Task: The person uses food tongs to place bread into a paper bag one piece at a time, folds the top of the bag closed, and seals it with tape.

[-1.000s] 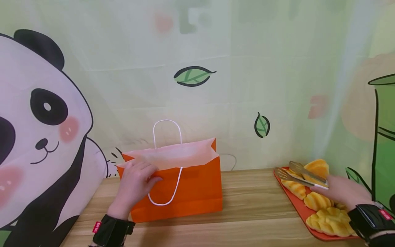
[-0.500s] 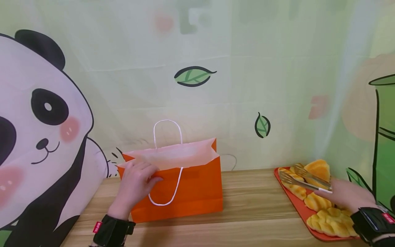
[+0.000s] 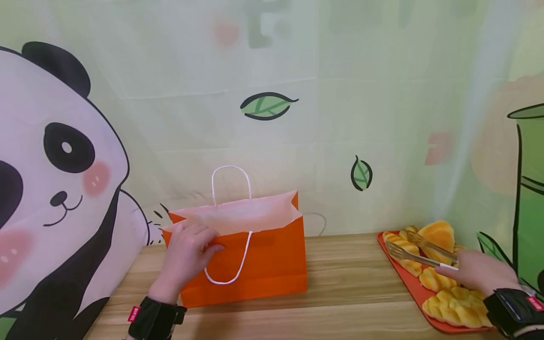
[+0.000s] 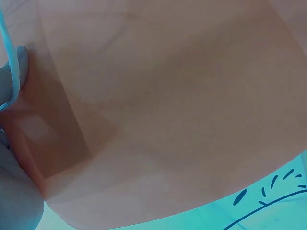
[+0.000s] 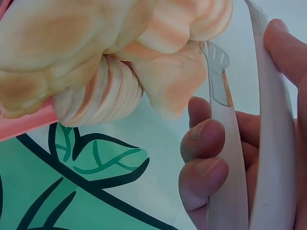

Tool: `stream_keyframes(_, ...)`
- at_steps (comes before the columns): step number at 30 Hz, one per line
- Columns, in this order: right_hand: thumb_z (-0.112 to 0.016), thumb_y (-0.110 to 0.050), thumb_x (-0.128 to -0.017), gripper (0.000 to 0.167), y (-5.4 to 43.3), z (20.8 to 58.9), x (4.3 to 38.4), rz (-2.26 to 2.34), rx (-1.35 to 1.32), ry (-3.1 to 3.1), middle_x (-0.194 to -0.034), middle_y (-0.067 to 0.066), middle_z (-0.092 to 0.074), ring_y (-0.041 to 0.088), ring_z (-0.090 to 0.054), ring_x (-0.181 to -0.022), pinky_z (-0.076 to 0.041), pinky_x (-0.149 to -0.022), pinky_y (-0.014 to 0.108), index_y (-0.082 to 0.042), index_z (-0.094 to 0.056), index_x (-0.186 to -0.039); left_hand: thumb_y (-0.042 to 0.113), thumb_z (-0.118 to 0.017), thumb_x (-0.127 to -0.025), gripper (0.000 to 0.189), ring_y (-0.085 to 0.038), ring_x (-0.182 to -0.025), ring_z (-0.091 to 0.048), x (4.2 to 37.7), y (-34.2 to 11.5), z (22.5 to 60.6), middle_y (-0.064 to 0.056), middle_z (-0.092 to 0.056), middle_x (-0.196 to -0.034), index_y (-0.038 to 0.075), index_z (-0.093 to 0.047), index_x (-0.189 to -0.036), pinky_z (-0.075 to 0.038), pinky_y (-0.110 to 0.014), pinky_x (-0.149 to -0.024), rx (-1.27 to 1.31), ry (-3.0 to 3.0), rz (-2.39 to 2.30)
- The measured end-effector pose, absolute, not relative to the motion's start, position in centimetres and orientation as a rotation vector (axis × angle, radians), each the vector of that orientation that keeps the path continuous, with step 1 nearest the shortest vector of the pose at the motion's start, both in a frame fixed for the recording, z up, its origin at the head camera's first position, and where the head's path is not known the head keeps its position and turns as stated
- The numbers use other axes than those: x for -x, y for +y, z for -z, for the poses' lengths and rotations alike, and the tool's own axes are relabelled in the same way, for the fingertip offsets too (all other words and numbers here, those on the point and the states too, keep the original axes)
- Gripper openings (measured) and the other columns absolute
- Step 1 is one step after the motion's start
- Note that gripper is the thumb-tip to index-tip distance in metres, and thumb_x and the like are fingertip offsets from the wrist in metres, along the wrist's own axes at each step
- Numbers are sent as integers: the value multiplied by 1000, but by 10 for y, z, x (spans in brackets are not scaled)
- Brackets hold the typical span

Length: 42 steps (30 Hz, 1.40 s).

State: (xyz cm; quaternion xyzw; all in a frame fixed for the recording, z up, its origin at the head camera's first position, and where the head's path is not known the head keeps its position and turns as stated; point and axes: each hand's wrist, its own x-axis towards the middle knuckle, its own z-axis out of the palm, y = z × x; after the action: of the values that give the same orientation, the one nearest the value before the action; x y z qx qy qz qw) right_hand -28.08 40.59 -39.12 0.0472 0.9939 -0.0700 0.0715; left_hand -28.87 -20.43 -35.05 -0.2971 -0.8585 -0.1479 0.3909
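An orange paper bag with white cord handles stands on the table, its mouth spread. My left hand grips the bag's near left rim. In the left wrist view, the pale inside fills the frame, with the thumb at the left edge beside the cord. At the far right, my right hand holds metal tongs, fingers curled round one arm and thumb against the other. The tongs' spread tips reach over the bread rolls at the back of a red tray.
More bread lies on the tray, including a braided loaf at its front and a wedge-shaped piece at the back. A printed panda backdrop rises behind the wooden table.
My right hand and the tongs have shifted slightly right and down over the bread. The left hand and the bag stay where they were.
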Motion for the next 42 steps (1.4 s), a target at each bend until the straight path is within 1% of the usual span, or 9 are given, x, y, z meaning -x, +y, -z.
stream_keyframes(2,-57,-79,-79,100,407,393,282,222,-151,2986,-81,14,-59,25,-51,-68,-42,-61,41,16,-56,-110,11,-93,-64,28,-17,-72,-56,288,-204,351,4,-64,-71,13,-71,-80,-36,-45,-81,751,-2183,375)
stream_keyframes(4,-57,-79,-78,95,408,395,283,223,-162,2993,-77,11,-56,25,-50,-66,-40,-60,40,12,-58,-104,11,-93,-63,28,-17,-71,-56,288,-204,351,4,-64,-71,13,-71,-80,-36,-45,-81,751,-2182,375)
stream_keyframes(9,-59,-77,-80,76,406,398,283,216,-169,3014,-70,7,-46,23,-47,-63,-36,-58,37,-1,-57,-86,11,-94,-63,29,-17,-71,-56,288,-205,351,4,-64,-70,13,-71,-80,-36,-45,-81,752,-2177,373)
stream_keyframes(15,-62,-72,-82,66,402,399,281,203,-161,3029,-68,5,-42,21,-46,-61,-34,-57,35,-6,-54,-80,10,-94,-63,29,-18,-72,-56,288,-205,351,3,-65,-71,13,-71,-80,-36,-45,-82,751,-2177,368)
stream_keyframes(18,-63,-70,-82,66,400,399,281,188,-148,3041,-70,6,-47,22,-47,-62,-36,-57,37,-5,-56,-82,10,-94,-63,29,-18,-72,-56,288,-205,351,3,-65,-71,13,-71,-80,-36,-45,-81,750,-2180,371)
stream_keyframes(23,-65,-69,-82,71,398,400,282,148,-150,3038,-76,8,-54,24,-50,-66,-40,-58,40,1,-61,-94,11,-94,-63,29,-18,-72,-56,287,-205,351,3,-65,-72,13,-72,-81,-36,-45,-81,749,-2180,365)
stream_keyframes(30,-65,-66,-83,68,396,400,283,126,-164,3017,-77,9,-56,24,-51,-67,-41,-59,41,1,-60,-94,12,-93,-64,28,-18,-72,-56,288,-205,351,3,-65,-72,13,-72,-82,-36,-45,-82,749,-2191,369)
stream_keyframes(34,-65,-66,-84,71,396,401,283,117,-163,3015,-80,12,-59,25,-52,-69,-42,-60,42,3,-61,-98,12,-93,-64,28,-17,-71,-55,288,-204,351,4,-63,-70,14,-71,-81,-35,-44,-81,754,-2190,372)
stream_keyframes(42,-67,-61,-85,65,397,405,285,121,-148,3040,-82,14,-61,25,-53,-68,-43,-59,42,2,-63,-97,11,-93,-64,28,-17,-70,-55,288,-205,351,5,-63,-70,14,-70,-80,-35,-43,-81,760,-2182,368)
